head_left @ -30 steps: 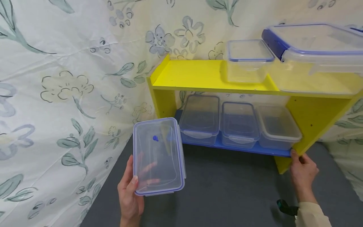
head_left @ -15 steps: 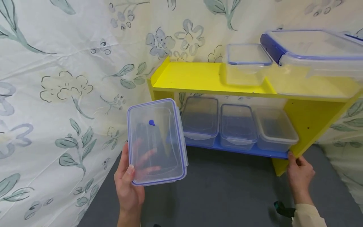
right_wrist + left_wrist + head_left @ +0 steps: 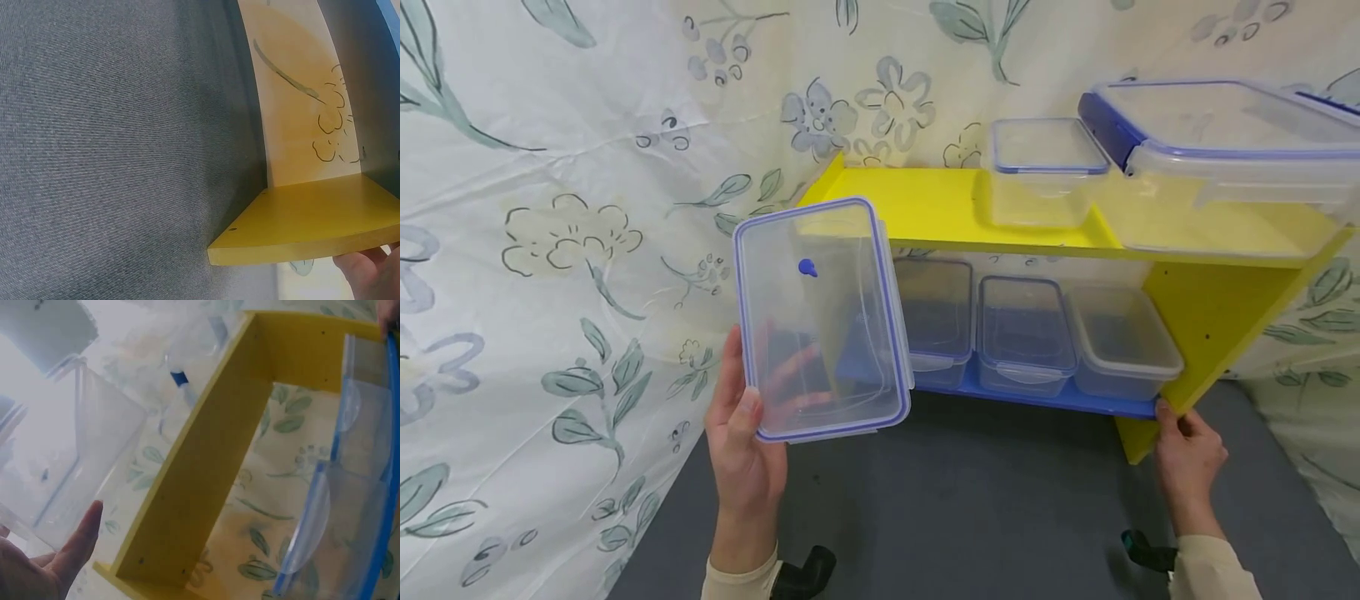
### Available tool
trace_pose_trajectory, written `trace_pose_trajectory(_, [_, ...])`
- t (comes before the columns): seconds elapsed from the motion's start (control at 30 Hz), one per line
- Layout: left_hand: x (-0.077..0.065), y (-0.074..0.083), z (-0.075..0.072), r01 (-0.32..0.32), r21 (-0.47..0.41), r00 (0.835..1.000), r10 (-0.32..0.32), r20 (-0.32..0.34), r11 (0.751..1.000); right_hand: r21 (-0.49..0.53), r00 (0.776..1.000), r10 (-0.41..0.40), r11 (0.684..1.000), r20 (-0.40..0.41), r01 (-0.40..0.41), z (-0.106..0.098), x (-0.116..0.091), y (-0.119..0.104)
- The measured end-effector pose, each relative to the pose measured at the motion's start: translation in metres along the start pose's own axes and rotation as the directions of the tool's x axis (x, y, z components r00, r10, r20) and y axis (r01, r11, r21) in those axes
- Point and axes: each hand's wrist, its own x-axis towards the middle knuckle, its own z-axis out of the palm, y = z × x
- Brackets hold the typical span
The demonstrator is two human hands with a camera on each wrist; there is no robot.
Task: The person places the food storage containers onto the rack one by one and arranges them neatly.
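Observation:
My left hand (image 3: 748, 454) holds a clear lidded food container (image 3: 842, 283) by its lower left side, thumb in front and fingers visible through the plastic. The container, with blue-edged lid and a blue spot, is raised and tilted in front of the shelf's left end. The left wrist view shows the container (image 3: 106, 419) beside the yellow shelf unit (image 3: 200, 437). My right hand (image 3: 1189, 454) grips the shelf unit (image 3: 932, 196) at its lower right, where the blue board (image 3: 1105, 404) meets the side panel. In the right wrist view, fingers (image 3: 362, 272) touch that panel (image 3: 312, 215).
On the blue board stand a large container (image 3: 936, 308), a smaller one (image 3: 1026, 321) and a pale-rimmed one (image 3: 1123, 325). A small box (image 3: 1048, 150) and a big blue-clipped box (image 3: 1225, 121) sit on top. Below lies a dark grey table (image 3: 970, 500); flowered cloth (image 3: 587, 375) hangs behind.
My left hand has raised the container, which now overlaps the top board's left end. The right hand stays at the shelf's lower right corner. The head view has shifted slightly.

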Motion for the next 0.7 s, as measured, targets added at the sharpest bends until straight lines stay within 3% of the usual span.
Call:
trace_pose_trajectory(0.23, [0.015,-0.006,0.003,0.061,0.132,0.998,-0.058,-0.027,0.989,-0.001,1.000,0.014,1.000,0.013,-0.014,0.000,0.004,0.000])
trace_pose_trajectory(0.53, [0.035,-0.007,0.007,0.169,0.278,0.982,-0.136,-0.134,0.946,-0.002,1.000,-0.001,1.000,0.009,0.001,-0.001,0.001,0.000])
trace_pose_trajectory(0.7, [0.046,-0.009,0.009,0.190,0.309,0.978,-0.152,-0.142,0.932,0.007,1.000,-0.028,1.000,0.001,0.028,-0.001,0.001,0.001])
